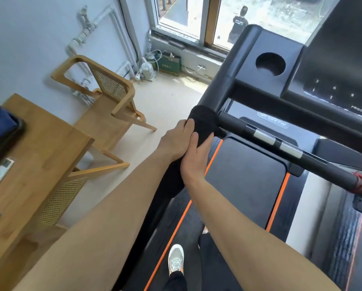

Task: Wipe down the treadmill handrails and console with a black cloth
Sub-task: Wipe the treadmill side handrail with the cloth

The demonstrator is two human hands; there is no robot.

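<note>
2 hands (176, 141) (193, 162) grip 1 cloth (201, 120), probably round handrail (224, 85).

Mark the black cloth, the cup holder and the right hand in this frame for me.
black cloth (203, 119), head view, on its wrapped upper part.
cup holder (270, 65), head view, inside the round recess.
right hand (193, 159), head view, on the back of the hand.

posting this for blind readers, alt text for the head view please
A left hand and right hand hold a black cloth wrapped round the treadmill's left handrail, near the console. A wooden table and chair stand to the left, near a window.
</note>
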